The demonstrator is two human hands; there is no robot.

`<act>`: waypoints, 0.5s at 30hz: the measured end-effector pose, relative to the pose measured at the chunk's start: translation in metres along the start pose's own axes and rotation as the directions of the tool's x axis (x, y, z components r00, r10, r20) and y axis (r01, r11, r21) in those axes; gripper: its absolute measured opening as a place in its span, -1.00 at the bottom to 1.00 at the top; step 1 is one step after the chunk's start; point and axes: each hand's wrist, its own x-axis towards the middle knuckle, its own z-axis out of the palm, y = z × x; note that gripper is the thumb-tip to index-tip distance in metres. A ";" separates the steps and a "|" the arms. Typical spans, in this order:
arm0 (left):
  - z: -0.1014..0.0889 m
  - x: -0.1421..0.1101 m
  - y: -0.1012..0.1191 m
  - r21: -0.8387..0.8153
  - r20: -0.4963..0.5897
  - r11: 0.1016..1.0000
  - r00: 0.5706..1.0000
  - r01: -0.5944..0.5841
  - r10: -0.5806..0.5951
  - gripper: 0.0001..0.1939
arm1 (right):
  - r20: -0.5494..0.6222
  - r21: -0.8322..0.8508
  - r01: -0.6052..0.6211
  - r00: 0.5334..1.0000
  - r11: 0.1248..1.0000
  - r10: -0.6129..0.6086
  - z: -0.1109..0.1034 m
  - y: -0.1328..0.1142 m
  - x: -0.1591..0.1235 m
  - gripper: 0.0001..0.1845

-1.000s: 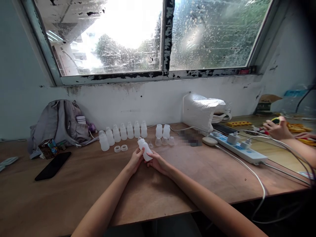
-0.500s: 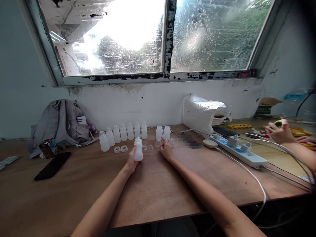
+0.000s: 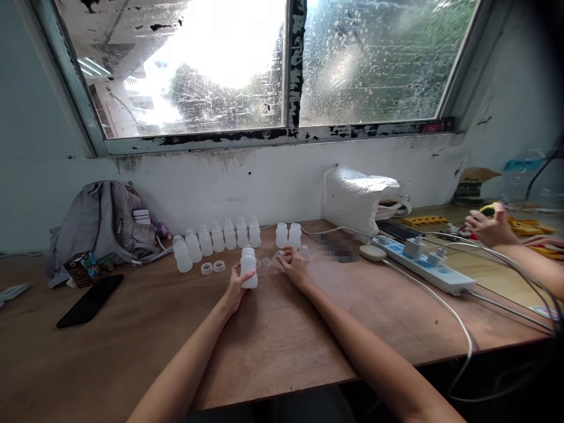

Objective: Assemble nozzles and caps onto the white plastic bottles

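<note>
My left hand (image 3: 235, 291) is wrapped round a frosted white baby bottle (image 3: 249, 273), upright just above the table. My right hand (image 3: 294, 267) pinches a clear bottle cap (image 3: 279, 259), partly behind its fingers. A second clear cap (image 3: 304, 252) lies to the right of that hand. Two frosted bottle bodies (image 3: 288, 235) without tops stand behind it. Small clear nipples (image 3: 265, 260) lie between my two hands. Two white collar rings (image 3: 212, 267) rest left of the held bottle. Behind them, a row of capped bottles (image 3: 218, 237) stands along the back.
At left are a grey backpack (image 3: 103, 229), a small carton (image 3: 83, 269) and a black phone (image 3: 90, 301). A white bag (image 3: 350, 202) stands at the wall. A power strip (image 3: 423, 267) with cables lies at right. Another person's hand (image 3: 493, 225) holds something yellow-green there.
My right hand has closed on a clear cap that stood on the table and tilted it. The left hand still holds its bottle. The view has shifted slightly.
</note>
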 end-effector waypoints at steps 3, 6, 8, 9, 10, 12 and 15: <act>0.002 -0.002 -0.001 0.132 -0.011 0.990 0.999 -0.042 0.044 -0.45 | 0.025 0.457 -0.255 0.961 0.852 0.275 -0.003 -0.006 0.003 -0.53; 0.003 -0.002 -0.002 0.279 0.011 0.956 0.996 -0.086 0.086 -0.53 | 0.114 0.615 -0.364 0.919 0.700 0.377 -0.005 -0.010 0.005 -0.59; 0.003 -0.002 -0.003 0.342 0.023 0.934 0.995 -0.103 0.102 -0.56 | 0.139 0.641 -0.386 0.909 0.664 0.394 -0.006 -0.010 0.005 -0.64; 0.002 -0.001 -0.003 0.361 0.025 0.926 0.994 -0.109 0.107 -0.57 | 0.152 0.655 -0.395 0.904 0.644 0.400 -0.007 -0.010 0.005 -0.65; 0.002 -0.001 -0.004 0.371 0.026 0.921 0.993 -0.116 0.115 -0.58 | 0.165 0.667 -0.402 0.901 0.627 0.402 -0.007 -0.010 0.005 -0.65; 0.000 0.000 -0.004 0.369 0.027 0.921 0.991 -0.128 0.127 -0.59 | 0.191 0.683 -0.411 0.898 0.604 0.396 -0.007 -0.011 0.004 -0.65; -0.001 0.000 -0.005 0.324 0.023 0.937 0.992 -0.127 0.127 -0.62 | 0.231 0.693 -0.418 0.901 0.588 0.367 -0.005 -0.013 0.002 -0.66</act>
